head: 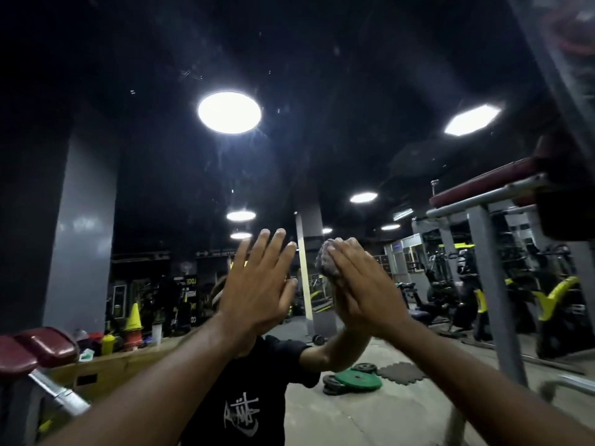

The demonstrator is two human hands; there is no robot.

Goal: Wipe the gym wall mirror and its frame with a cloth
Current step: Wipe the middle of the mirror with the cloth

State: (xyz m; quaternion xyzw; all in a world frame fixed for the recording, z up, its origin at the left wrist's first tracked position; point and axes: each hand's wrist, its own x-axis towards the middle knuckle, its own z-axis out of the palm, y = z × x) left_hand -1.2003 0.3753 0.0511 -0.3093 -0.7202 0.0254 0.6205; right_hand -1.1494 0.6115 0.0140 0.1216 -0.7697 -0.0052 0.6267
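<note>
Your right hand presses the cloth with straight fingers against the mirror dead ahead, your left hand lies flat and empty on the glass just beside it, and most of the pane stretches above the cloth.

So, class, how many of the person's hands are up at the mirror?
2. The left hand lies open on the mirror, left of centre; the right hand, beside it, presses the cloth to the glass. None hidden.
</note>
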